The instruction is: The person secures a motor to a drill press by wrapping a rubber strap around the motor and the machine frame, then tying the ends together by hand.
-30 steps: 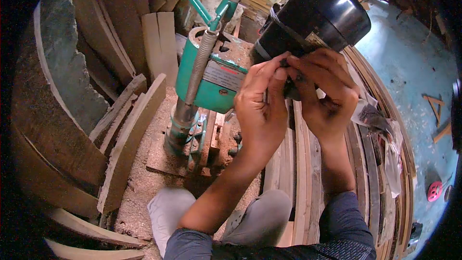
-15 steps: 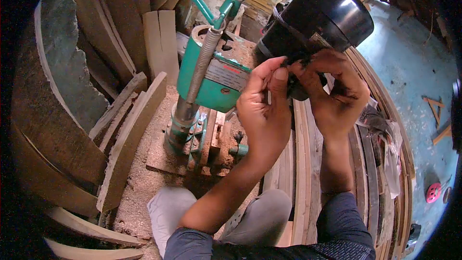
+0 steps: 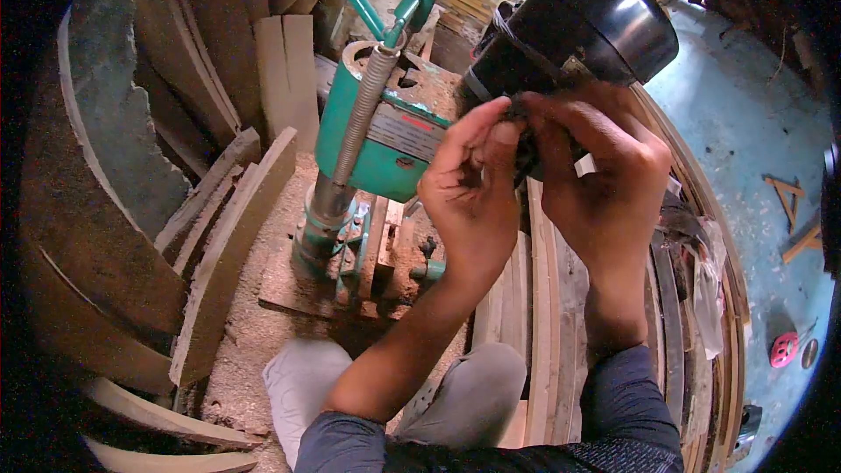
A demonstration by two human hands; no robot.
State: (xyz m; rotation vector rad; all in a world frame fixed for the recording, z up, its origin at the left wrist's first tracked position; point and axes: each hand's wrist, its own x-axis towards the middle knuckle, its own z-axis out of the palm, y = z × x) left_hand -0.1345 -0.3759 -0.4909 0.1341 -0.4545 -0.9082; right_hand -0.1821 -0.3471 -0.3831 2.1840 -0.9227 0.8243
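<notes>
The small dark part sits at the near lower edge of the black motor, far and right of centre, and both hands meet on it. The left hand has thumb and forefinger pinched almost shut on it. The right hand curls its fingers down onto the same spot, but its back hides whether they grip. With both hands on the part, the work looks mid-way, with nothing set down or let go. A white scrap shows under the right palm.

Left of the motor stands the green machine body, with a ribbed metal hose running down it to a base in sawdust. Curved wooden strips lie near and right, under the forearms. A plastic bag rests on their right edge. Thick boards lean at the left. Nothing stands between the hands and the part.
</notes>
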